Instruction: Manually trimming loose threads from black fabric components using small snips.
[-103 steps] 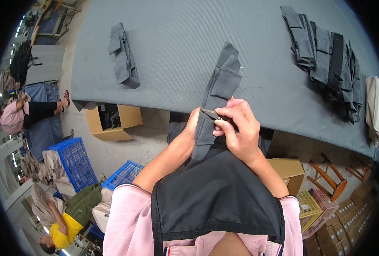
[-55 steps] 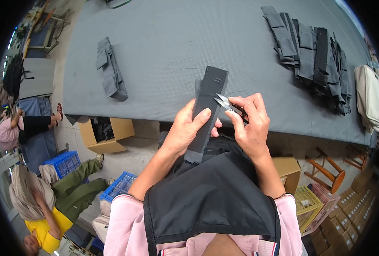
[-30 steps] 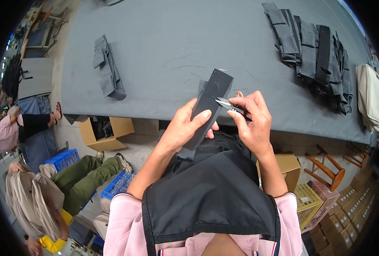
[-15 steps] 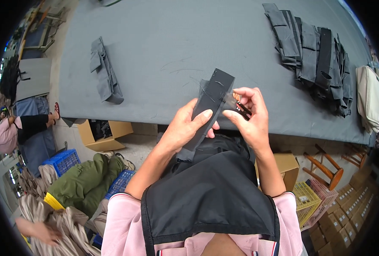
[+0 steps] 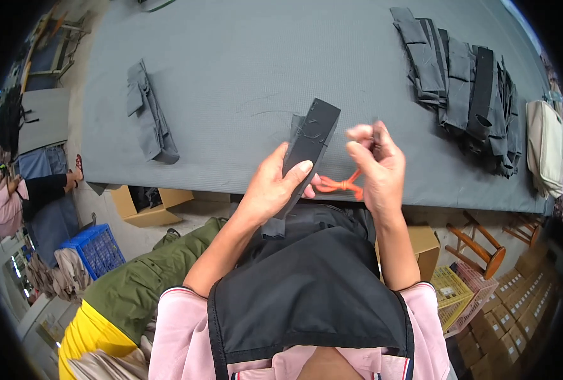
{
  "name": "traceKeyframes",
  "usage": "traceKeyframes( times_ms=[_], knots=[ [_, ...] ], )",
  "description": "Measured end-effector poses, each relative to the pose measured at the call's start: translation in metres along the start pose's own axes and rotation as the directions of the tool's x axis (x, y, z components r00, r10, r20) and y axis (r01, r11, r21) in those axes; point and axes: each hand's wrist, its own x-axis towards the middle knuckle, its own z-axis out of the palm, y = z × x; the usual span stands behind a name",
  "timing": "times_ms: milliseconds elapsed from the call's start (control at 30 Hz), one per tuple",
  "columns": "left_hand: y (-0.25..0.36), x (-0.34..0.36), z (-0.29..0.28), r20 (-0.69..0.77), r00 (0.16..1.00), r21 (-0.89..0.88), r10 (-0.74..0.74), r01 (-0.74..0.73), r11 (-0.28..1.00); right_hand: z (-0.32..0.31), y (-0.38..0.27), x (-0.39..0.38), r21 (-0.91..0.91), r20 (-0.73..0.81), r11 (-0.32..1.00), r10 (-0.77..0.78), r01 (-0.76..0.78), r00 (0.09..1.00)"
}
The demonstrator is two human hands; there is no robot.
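My left hand [image 5: 270,189] is closed around a folded dark grey fabric strip [image 5: 313,133], thumb on top and fingertips showing at its right edge. Loose threads lie on the strip's upper face. To the right of it, my right hand [image 5: 384,172] is closed and apart from the cloth. Small black thread snips [image 5: 377,134] sit in its fingers, partly hidden and smeared by motion. A knotted orange cord [image 5: 341,185] stretches between the right palm and the fingertips of my left hand. Both hands are over the near edge of the grey-covered table [image 5: 231,139].
One folded grey strip bundle [image 5: 151,114] lies on the table at left. A row of several bundles [image 5: 459,82] lies at far right, beside a cream cloth item [image 5: 544,149]. Below are cardboard boxes [image 5: 145,215], a blue crate [image 5: 98,250], green cloth [image 5: 148,285] and a wooden stool [image 5: 484,253].
My right hand has drawn back from the strip, and the orange cord now shows below it. The green cloth at lower left has shifted, uncovering yellow; another person's hand there is gone.
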Motion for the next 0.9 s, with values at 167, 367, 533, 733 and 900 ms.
traceKeyframes(
  times_ms=[167, 367, 533, 733, 900],
  knots=[
    [-0.002, 0.005, 0.005, -0.027, 0.994, 0.140, 0.104, -0.099, 0.985, 0.027, 0.009, 0.013, -0.331, 0.082, 0.935, -0.109, 0.130, 0.991],
    [0.004, 0.007, -0.009, -0.043, 0.999, 0.020, 0.018, -0.017, 1.000, -0.012, -0.003, 0.004, 0.363, 0.527, 0.884, 0.065, -0.294, 0.847],
    [0.011, 0.010, -0.005, -0.037, 0.999, -0.095, -0.008, 0.004, 0.995, -0.016, 0.008, 0.012, -0.380, 0.159, 0.925, 0.044, 0.020, 0.986],
    [0.012, 0.010, -0.005, -0.046, 0.999, -0.127, -0.013, 0.008, 0.992, 0.007, 0.010, 0.003, -0.544, 0.131, 0.808, -0.186, 0.227, 0.974],
    [0.014, 0.008, -0.006, -0.012, 1.000, -0.150, 0.018, -0.019, 0.988, 0.018, 0.006, 0.006, -0.601, 0.184, 0.736, -0.253, 0.313, 0.950]
  ],
)
